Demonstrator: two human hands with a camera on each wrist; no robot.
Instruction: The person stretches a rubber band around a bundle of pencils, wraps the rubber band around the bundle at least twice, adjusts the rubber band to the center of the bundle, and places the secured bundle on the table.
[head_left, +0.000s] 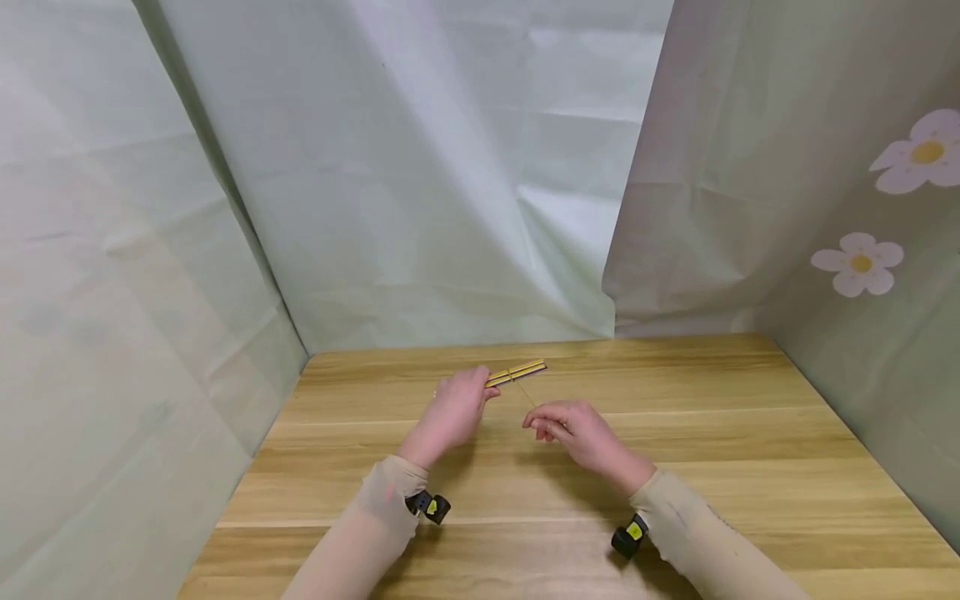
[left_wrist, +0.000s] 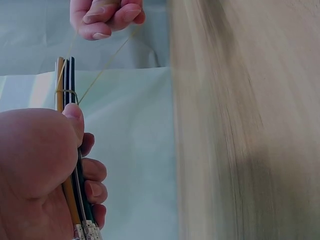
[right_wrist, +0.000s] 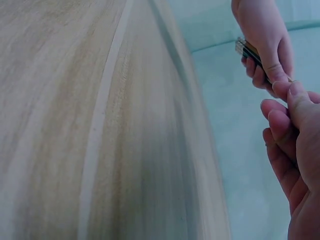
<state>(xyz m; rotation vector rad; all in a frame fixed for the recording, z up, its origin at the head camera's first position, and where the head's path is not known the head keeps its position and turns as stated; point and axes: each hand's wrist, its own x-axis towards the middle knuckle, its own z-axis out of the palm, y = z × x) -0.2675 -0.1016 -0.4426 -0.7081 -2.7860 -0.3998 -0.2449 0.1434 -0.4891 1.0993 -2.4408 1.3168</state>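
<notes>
A bundle of pencils [head_left: 528,367], yellow and dark, is gripped by my left hand [head_left: 456,408] above the table. In the left wrist view my thumb [left_wrist: 74,117] presses along the pencils, with the fingers wrapped round from the far side and metal ferrules [left_wrist: 89,231] showing below the palm. A thin yellowish rubber band [left_wrist: 107,65] loops round the bundle near its far end. Its stretched strands run to my right hand [head_left: 577,431], which pinches the band between thumb and curled fingers, a short way off the pencils. The pinch itself is partly hidden by the fingers.
Beneath both hands lies a wood-grain table [head_left: 360,492]. Pale sheeting [head_left: 450,208] hangs behind its back edge and along both sides, with white flowers [head_left: 859,264] on the right. Each wrist wears a black strap with a small camera [head_left: 628,537].
</notes>
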